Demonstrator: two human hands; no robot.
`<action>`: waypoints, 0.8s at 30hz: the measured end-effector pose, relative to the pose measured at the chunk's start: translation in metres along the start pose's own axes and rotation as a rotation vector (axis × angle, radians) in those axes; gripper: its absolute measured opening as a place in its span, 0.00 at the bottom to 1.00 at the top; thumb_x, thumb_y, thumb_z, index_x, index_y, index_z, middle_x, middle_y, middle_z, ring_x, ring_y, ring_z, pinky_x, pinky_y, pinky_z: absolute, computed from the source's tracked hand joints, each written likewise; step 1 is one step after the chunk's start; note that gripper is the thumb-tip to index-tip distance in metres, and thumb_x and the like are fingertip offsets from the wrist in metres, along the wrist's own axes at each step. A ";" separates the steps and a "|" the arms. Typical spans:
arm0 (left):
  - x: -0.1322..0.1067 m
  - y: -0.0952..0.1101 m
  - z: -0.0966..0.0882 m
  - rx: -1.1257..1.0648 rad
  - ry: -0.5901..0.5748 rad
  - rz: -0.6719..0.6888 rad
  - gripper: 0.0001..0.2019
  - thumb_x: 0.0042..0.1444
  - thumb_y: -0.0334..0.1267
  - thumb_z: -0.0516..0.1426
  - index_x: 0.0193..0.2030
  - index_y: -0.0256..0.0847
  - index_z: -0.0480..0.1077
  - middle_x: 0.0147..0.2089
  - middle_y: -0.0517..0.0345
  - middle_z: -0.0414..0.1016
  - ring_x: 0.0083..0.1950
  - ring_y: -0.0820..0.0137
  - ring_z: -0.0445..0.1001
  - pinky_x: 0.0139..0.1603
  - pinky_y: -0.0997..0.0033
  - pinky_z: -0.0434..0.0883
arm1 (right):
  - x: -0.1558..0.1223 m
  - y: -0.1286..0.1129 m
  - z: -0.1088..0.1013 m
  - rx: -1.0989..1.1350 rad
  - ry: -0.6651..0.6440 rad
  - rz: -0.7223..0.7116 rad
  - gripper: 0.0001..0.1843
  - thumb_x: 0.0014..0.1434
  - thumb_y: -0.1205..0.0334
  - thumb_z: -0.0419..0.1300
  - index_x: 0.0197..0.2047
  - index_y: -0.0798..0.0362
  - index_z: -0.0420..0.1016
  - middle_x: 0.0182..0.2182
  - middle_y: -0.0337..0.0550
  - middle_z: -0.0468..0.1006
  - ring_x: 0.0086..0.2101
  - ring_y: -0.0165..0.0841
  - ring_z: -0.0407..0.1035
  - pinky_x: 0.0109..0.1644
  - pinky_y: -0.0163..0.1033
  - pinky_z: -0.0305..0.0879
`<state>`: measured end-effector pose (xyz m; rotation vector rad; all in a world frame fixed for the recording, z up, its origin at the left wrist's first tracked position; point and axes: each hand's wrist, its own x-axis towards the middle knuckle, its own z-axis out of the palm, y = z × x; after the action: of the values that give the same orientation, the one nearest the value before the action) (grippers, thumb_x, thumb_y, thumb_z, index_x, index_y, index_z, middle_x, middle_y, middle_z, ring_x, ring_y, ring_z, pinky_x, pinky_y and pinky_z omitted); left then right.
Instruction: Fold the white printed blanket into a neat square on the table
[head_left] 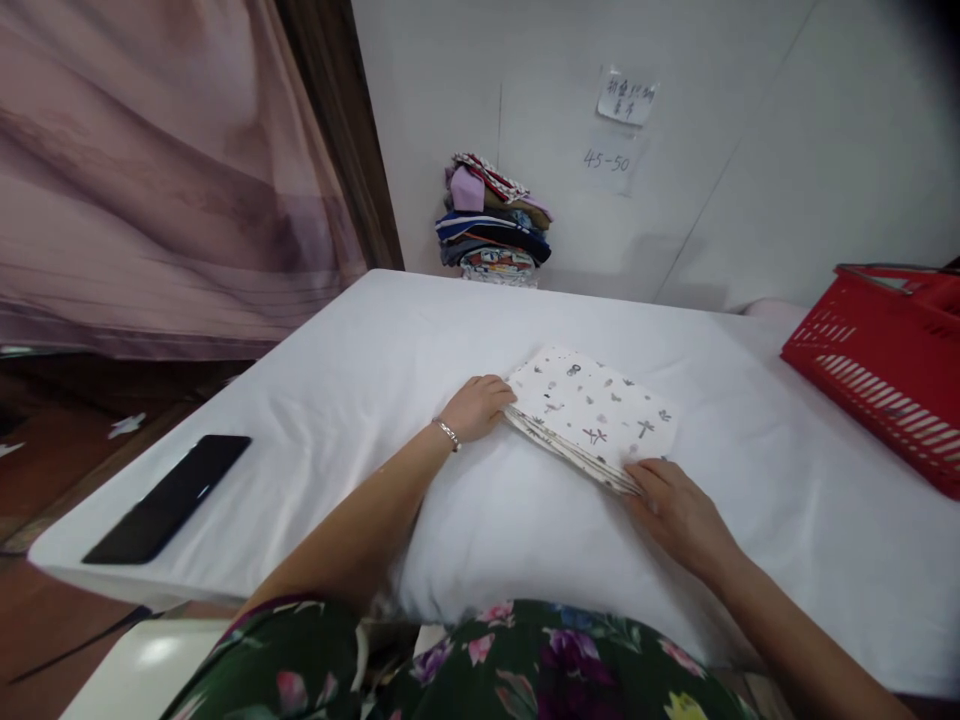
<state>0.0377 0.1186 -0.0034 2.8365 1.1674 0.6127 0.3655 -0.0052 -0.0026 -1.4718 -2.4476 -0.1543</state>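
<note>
A folded white cloth (592, 405) with a small grey and brown print of palm trees and other figures lies in several layers at the middle of the table. My left hand (478, 407), with a bracelet at the wrist, grips its left corner. At the near right corner, my right hand (675, 508) pinches the layered edge between thumb and fingers. The cloth's near edge is slightly raised and shows its stacked folds. Parts of both thumbs are hidden.
A white-covered table (337, 400) stands before me. On it are a black phone-like slab (169, 498) at the left and a red plastic basket (885, 370) at the right. Beyond the far edge rises a stack of folded fabrics (495, 220). A pink curtain (172, 180) hangs at the left.
</note>
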 end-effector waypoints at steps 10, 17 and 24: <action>0.013 0.001 -0.006 0.058 0.016 0.021 0.14 0.54 0.26 0.50 0.46 0.40 0.67 0.46 0.54 0.72 0.52 0.65 0.65 0.49 0.63 0.62 | 0.000 0.003 0.001 -0.040 0.015 -0.050 0.18 0.56 0.66 0.50 0.50 0.55 0.67 0.42 0.51 0.72 0.40 0.39 0.66 0.41 0.42 0.65; 0.004 0.003 0.004 0.100 0.029 0.067 0.14 0.53 0.25 0.50 0.45 0.39 0.67 0.46 0.53 0.72 0.52 0.65 0.65 0.49 0.63 0.62 | 0.008 0.008 -0.003 -0.117 -0.043 -0.042 0.15 0.55 0.69 0.49 0.45 0.54 0.70 0.39 0.49 0.73 0.38 0.38 0.67 0.38 0.40 0.64; 0.014 0.007 0.002 0.183 0.115 0.066 0.12 0.55 0.27 0.49 0.42 0.39 0.69 0.42 0.52 0.72 0.49 0.64 0.65 0.49 0.61 0.60 | 0.018 0.019 -0.020 -0.211 0.070 -0.020 0.15 0.56 0.69 0.50 0.45 0.56 0.71 0.39 0.50 0.73 0.38 0.39 0.66 0.38 0.40 0.62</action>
<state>0.0523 0.1232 0.0005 3.0406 1.2099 0.7165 0.3774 0.0144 0.0203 -1.4969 -2.4523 -0.4737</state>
